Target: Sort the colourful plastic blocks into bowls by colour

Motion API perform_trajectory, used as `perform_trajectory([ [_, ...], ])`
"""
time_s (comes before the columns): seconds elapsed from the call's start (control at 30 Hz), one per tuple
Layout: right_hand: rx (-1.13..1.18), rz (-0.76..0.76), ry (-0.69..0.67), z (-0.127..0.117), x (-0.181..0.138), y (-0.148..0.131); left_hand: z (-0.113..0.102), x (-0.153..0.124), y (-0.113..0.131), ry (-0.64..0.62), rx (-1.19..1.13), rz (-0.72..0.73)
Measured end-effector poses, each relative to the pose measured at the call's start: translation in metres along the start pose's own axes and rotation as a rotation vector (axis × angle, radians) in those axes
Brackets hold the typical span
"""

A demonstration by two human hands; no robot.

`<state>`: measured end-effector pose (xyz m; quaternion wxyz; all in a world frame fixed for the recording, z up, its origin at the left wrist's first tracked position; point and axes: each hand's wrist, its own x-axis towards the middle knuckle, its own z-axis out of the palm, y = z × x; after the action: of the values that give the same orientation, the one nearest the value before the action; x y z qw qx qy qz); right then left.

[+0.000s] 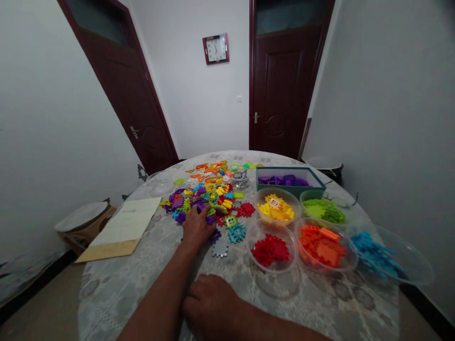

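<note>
My left hand [197,225] reaches into a mixed heap of plastic interlocking building pieces [186,198]. Its thumb and fingers close around a purple interlocking piece [200,207], partly hidden by the fingers. Close by the hand lie a grey square piece [220,248], a teal piece [237,233] and a lime window-shaped piece [231,221]. My right hand [211,303] rests on the table near my body, next to the left forearm, with its fingers curled into a fist; no piece shows in it.
Clear bowls on the right hold red [272,250], yellow [276,208], green [324,210], orange [323,246] and blue pieces [377,255]. Behind them stands a green-rimmed box [308,190] with purple pieces. Paper sheets [122,222] lie left on the patterned tablecloth [117,293].
</note>
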<state>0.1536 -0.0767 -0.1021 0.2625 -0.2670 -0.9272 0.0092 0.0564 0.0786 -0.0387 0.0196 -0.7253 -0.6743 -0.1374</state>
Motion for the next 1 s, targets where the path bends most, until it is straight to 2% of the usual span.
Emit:
perform_trajectory([
  [0.37, 0.011, 0.055, 0.027, -0.007, 0.003, -0.008, 0.015, 0.006, -0.016, 0.049, -0.063, 0.073],
  [0.67, 0.035, 0.129, -0.024, -0.010, 0.004, -0.011, 0.008, 0.007, -0.018, 0.044, -0.061, 0.129],
  [0.83, 0.062, 0.090, -0.022, -0.010, 0.003, -0.006, 0.005, 0.010, -0.012, -0.034, -0.050, 0.098],
  [1.0, 0.061, 0.058, -0.008, -0.011, 0.002, -0.002, -0.003, 0.025, -0.010, -0.140, 0.014, 0.070],
])
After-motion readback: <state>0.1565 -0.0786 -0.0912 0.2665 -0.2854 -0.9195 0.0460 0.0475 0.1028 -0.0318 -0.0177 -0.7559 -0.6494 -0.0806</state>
